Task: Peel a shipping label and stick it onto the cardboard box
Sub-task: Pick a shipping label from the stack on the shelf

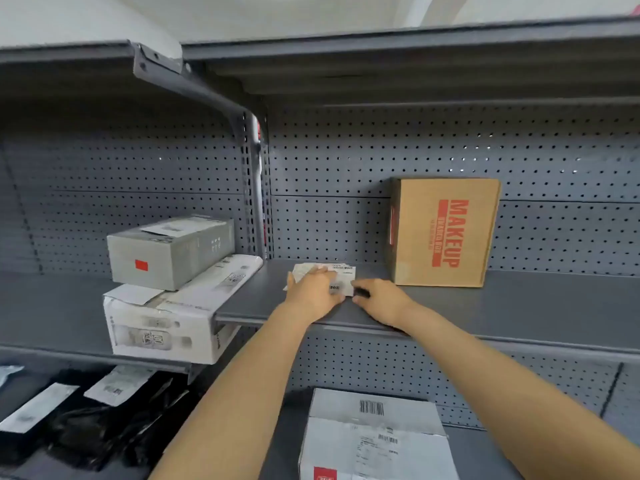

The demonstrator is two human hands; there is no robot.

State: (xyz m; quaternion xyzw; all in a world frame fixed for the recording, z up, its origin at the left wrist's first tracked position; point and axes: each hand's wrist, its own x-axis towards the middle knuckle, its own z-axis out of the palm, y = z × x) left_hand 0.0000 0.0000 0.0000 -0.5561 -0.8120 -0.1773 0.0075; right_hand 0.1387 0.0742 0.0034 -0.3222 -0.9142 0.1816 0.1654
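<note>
A brown cardboard box with red "MAKEUP" print stands upright on the grey shelf, against the pegboard back. Left of it lies a small stack of white shipping labels. My left hand rests flat on the stack, covering most of it. My right hand sits at the stack's right edge, its fingertips touching the edge of a label. Whether a label is pinched or lifted is hidden by the fingers.
A grey box sits atop a white parcel on the left shelf. Below, a white box with barcode labels and black plastic mailers lie on the lower shelf. An upper shelf overhangs.
</note>
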